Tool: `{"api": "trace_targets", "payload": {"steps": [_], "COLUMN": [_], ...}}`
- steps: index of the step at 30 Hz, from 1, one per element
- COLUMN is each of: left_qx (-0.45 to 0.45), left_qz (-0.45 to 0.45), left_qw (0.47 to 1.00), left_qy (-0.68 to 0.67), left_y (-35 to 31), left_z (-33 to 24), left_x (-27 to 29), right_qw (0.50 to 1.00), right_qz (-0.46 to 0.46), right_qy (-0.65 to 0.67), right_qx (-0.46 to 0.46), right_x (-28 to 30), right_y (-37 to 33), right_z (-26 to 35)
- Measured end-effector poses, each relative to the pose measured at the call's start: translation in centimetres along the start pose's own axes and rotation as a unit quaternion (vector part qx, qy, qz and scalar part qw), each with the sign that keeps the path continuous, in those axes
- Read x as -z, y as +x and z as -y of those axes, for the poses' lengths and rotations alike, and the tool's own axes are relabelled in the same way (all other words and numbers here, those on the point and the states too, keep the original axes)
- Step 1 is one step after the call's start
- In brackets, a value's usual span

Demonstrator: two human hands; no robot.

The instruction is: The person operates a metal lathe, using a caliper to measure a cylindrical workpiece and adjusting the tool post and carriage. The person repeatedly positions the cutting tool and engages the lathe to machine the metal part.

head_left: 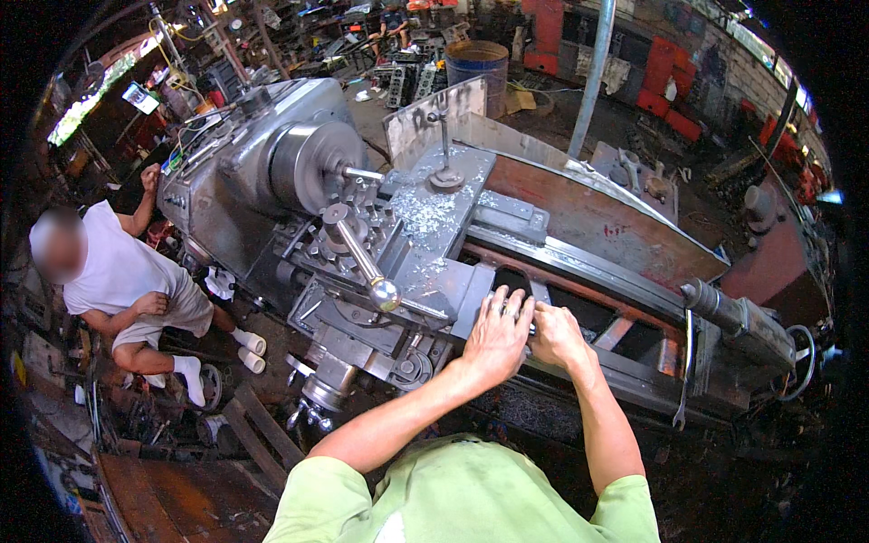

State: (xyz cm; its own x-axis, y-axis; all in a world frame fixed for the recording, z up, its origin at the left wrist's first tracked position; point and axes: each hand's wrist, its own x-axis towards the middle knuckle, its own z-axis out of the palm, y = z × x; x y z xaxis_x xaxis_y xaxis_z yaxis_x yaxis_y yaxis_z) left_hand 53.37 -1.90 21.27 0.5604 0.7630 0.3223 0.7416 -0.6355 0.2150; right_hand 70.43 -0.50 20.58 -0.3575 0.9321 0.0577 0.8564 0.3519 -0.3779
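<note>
Both hands meet over the bed of a large metal lathe (pixel 611 271), just right of its carriage (pixel 444 240). My left hand (pixel 498 333) is closed with its fingers curled over a dark rounded piece (pixel 514 274), whose kind I cannot make out. Pressed up beside it, my right hand (pixel 558 337) is also closed; what lies in its fingers is hidden. Left of my hands stands the tool post (pixel 339 226) with its ball-ended lever (pixel 384 294). Farther left is the round chuck (pixel 312 167). Bright metal chips (pixel 425 208) lie scattered on the carriage.
The tailstock (pixel 742 317) with its handwheel (pixel 798 362) stands at right, a wrench (pixel 685 376) hanging before it. A thin upright rod (pixel 444 145) rises from the carriage. At left a person (pixel 131 262) sits beside the headstock (pixel 226 172). A drum (pixel 477 77) stands behind.
</note>
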Motion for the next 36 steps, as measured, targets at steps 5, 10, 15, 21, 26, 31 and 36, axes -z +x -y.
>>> {"api": "trace_targets", "payload": {"steps": [5, 10, 15, 21, 26, 31, 36], "left_qx": [0.025, 0.039, 0.008, -0.009, -0.011, -0.005, -0.009], "left_qz": [-0.073, -0.067, -0.078, -0.111, -0.108, -0.101, -0.101], "left_qw": [0.997, 0.997, 0.994, 0.99, 0.989, 0.985, 0.986], "left_qy": [-0.012, 0.021, 0.079, 0.09, 0.101, 0.141, 0.132], "left_y": [-3.1, -3.4, -3.0, -2.4, -1.7, -1.2, -0.4], "left_z": [-1.5, -1.7, -0.5, 0.1, 0.4, 0.5, 0.6], "left_x": [-1.1, -2.9, -4.7, -5.5, -5.5, -5.7, -5.5], "right_qw": [0.989, 0.984, 0.953, 0.938, 0.921, 0.893, 0.872], "right_qz": [0.107, 0.138, 0.246, 0.275, 0.3, 0.343, 0.346], "right_qy": [0.084, 0.111, 0.157, 0.195, 0.242, 0.284, 0.344], "right_qx": [-0.052, -0.031, -0.083, -0.074, -0.052, -0.063, -0.042], "right_x": [1.5, 2.3, 3.3, 3.3, 3.0, 1.2, -0.3], "right_y": [1.3, 2.4, 3.6, 4.2, 5.0, 5.8, 6.4], "right_z": [-0.4, -0.9, -1.3, -2.0, -3.2, -5.0, -6.7]}}
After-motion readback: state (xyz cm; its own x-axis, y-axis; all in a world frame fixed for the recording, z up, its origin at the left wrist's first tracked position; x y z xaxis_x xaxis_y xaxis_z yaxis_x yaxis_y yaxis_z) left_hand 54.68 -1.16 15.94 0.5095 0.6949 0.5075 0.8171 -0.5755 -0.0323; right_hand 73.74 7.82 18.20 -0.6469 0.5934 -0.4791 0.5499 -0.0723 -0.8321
